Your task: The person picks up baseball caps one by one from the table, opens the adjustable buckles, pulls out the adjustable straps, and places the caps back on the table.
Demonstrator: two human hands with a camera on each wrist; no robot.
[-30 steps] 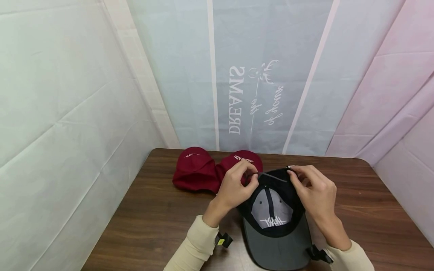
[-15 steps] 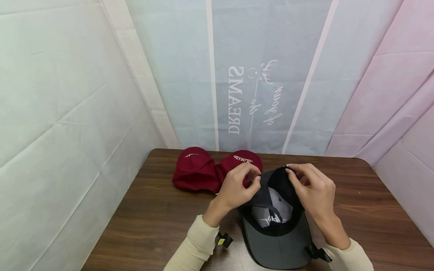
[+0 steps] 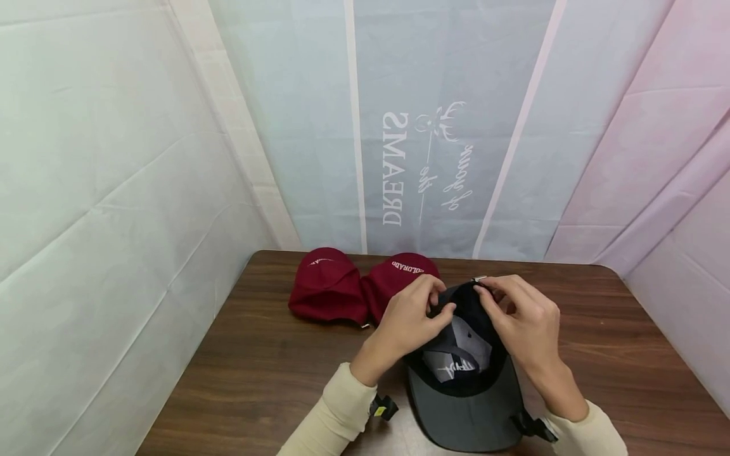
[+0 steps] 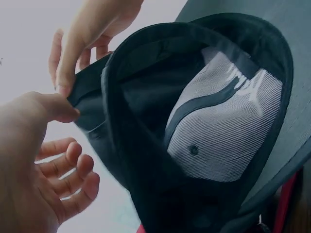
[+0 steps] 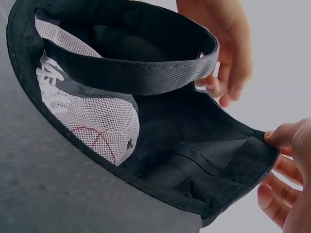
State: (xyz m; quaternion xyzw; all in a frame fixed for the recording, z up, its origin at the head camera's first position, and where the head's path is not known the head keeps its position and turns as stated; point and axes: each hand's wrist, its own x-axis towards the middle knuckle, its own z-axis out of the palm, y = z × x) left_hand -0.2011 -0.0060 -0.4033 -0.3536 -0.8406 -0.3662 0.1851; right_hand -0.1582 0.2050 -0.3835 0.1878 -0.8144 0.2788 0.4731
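Observation:
A dark grey baseball cap [image 3: 473,418] lies upside down, brim toward me, showing its black lining and grey inner panel with white lettering. My right hand [image 3: 527,323] pinches the cap's back edge, beside a small metal buckle [image 3: 479,278]. In the right wrist view its thumb and fingers grip the flap's corner. My left hand [image 3: 407,323] is at the cap's rear left side, thumb and index finger parted. The left wrist view shows that hand [image 4: 43,160] with loosely bent fingers, its thumb overlapping the cap's edge. A strap [image 5: 141,77] curves across the cap's opening.
Two dark red caps, one [image 3: 327,291] on the left and one [image 3: 393,285] marked COLORADO, sit side by side at the back of the wooden table [image 3: 251,373]. Fabric sheets [image 3: 142,221] hang around the table.
The strap, drawn out from my left fingers a second ago, has sprung back over the cap's opening. My left hand has moved right toward the cap's back edge. My right hand keeps its pinch.

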